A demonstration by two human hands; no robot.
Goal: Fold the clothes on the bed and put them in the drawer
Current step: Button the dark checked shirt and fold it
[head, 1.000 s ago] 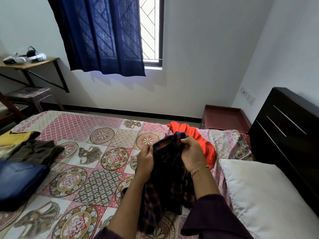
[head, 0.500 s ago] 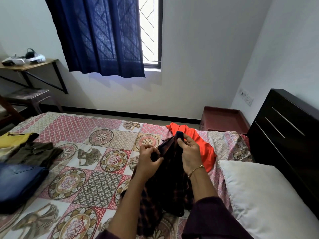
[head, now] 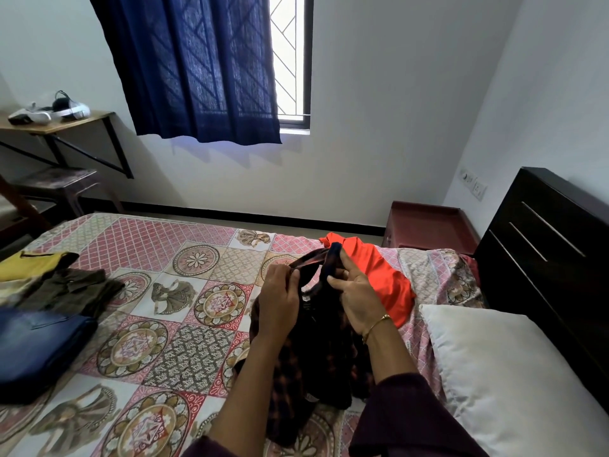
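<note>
Both hands hold a dark plaid shirt [head: 316, 351] above the bed [head: 184, 324]: left hand [head: 280, 298] grips its top edge, right hand [head: 356, 298] pinches a dark fold. Its lower part bunches behind the forearms, shape unclear; an orange garment [head: 385, 278] lies partly hidden beyond.

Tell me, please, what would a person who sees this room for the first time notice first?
Probably the two hands in the middle: the left hand and the right hand grip a dark plaid shirt lifted above the patterned pink bedsheet. Just behind it lies a bright orange garment, the strongest colour in view. At the left edge sit folded blue jeans, and a dark blue curtain hangs over the window.
</note>
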